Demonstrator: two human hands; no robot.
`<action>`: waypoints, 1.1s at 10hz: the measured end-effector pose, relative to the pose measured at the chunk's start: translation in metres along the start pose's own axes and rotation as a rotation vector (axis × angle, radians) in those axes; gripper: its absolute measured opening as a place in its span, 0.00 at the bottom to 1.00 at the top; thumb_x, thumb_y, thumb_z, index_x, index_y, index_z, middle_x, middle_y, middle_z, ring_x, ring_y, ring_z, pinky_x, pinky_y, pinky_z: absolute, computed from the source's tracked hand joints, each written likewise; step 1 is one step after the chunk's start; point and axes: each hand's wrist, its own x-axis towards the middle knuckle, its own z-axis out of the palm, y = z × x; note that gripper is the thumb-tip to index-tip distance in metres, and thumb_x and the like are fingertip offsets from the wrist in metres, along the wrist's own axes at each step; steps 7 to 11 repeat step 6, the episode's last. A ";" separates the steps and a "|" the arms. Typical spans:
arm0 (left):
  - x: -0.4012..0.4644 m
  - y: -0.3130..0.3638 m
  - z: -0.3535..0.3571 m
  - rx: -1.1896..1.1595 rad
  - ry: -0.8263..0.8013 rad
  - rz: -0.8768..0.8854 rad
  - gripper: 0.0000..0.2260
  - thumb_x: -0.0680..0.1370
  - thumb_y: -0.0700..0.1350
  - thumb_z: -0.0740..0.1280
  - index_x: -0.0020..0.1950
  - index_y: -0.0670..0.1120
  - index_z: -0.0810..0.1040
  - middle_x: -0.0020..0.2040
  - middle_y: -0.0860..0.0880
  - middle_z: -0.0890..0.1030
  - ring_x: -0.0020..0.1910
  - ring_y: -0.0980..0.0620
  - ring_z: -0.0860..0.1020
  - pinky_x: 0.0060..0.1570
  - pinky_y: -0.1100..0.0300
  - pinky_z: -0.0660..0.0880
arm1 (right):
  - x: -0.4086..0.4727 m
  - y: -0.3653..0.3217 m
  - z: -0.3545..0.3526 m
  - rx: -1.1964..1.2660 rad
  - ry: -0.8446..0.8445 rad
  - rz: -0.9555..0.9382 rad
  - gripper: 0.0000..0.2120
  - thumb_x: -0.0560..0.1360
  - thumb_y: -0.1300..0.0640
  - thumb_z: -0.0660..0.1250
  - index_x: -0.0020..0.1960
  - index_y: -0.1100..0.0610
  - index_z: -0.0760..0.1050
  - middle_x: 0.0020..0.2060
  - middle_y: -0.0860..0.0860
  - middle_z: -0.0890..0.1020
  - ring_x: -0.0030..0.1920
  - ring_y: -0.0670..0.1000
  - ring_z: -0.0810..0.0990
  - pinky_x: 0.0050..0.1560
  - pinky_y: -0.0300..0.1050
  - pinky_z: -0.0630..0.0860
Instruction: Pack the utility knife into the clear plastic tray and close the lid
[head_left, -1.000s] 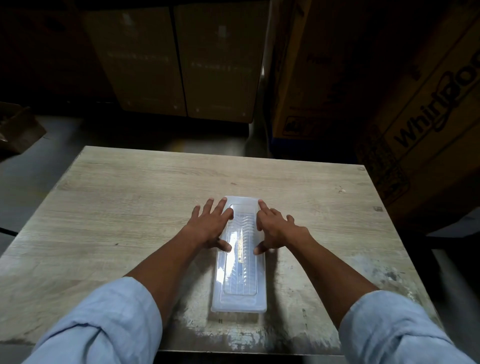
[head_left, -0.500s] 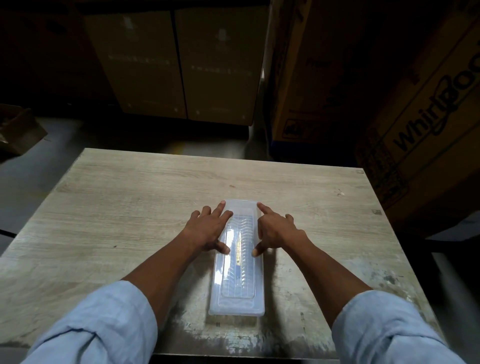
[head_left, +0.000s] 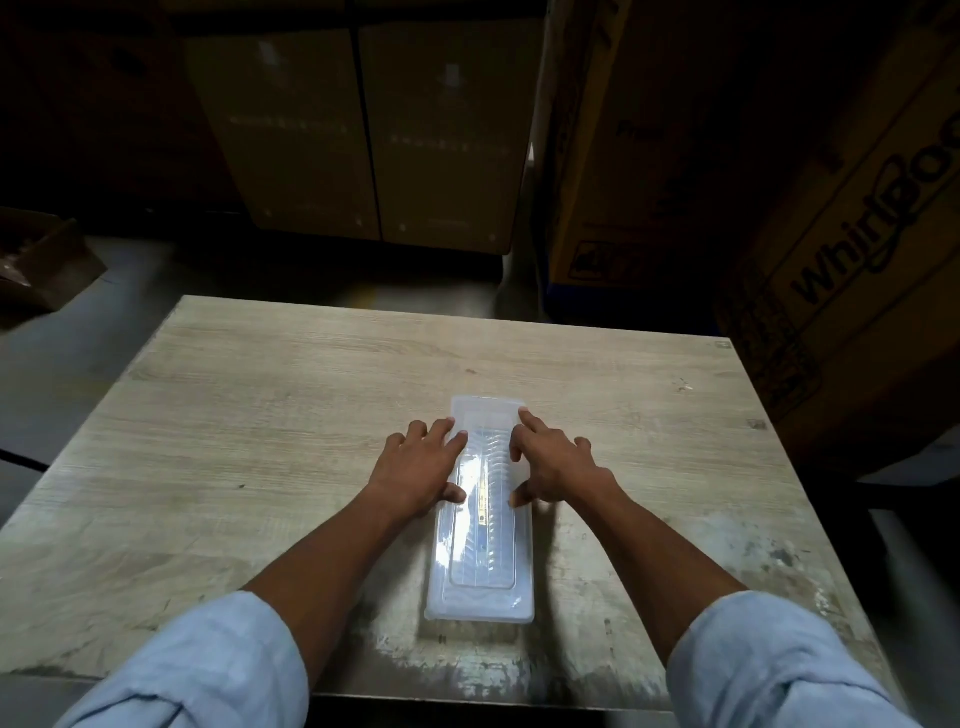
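Head view. The clear plastic tray (head_left: 480, 512) lies lengthwise on the wooden table (head_left: 270, 415), its long axis running away from the person, roughly mid-table and slightly right of centre. The lid (head_left: 483, 561) is down over the tray. Through the plastic a narrow yellow-and-dark strip is visible along the centre line, taken to be the utility knife (head_left: 483, 501); detail is blurred by glare on the lid.

The left hand (head_left: 421, 467) is laid flat, fingers spread and extended, palm down. Its index and middle fingertips rest on the tray's left rim near the far end; the thumb touches the left edge further toward the person. It grips nothing: an open-palmed press.

The right hand (head_left: 553, 465) mirrors it on the right rim. The index finger points forward with its tip on the far right corner area, the thumb touches the right edge nearer the person, and the remaining fingers are loosely curled off to the side, over the table. Nothing is enclosed in it either.

Both forearms are bare, with light blue sleeves (head_left: 208, 665) rolled back. Cardboard boxes (head_left: 831, 208) stand beyond the table.
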 end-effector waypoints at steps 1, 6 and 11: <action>-0.013 0.003 0.010 0.017 0.051 -0.008 0.34 0.79 0.59 0.64 0.80 0.47 0.55 0.82 0.46 0.54 0.77 0.40 0.59 0.71 0.43 0.64 | -0.010 -0.003 0.003 -0.044 0.084 -0.002 0.29 0.67 0.49 0.80 0.62 0.52 0.70 0.81 0.49 0.56 0.73 0.60 0.64 0.69 0.65 0.61; -0.078 0.043 0.031 0.012 0.263 -0.044 0.26 0.80 0.61 0.55 0.66 0.44 0.76 0.72 0.42 0.75 0.69 0.40 0.74 0.63 0.41 0.73 | -0.076 0.004 0.055 -0.221 0.436 -0.047 0.19 0.83 0.44 0.56 0.62 0.57 0.75 0.60 0.55 0.79 0.59 0.58 0.76 0.58 0.55 0.73; -0.078 0.043 0.031 0.012 0.263 -0.044 0.26 0.80 0.61 0.55 0.66 0.44 0.76 0.72 0.42 0.75 0.69 0.40 0.74 0.63 0.41 0.73 | -0.076 0.004 0.055 -0.221 0.436 -0.047 0.19 0.83 0.44 0.56 0.62 0.57 0.75 0.60 0.55 0.79 0.59 0.58 0.76 0.58 0.55 0.73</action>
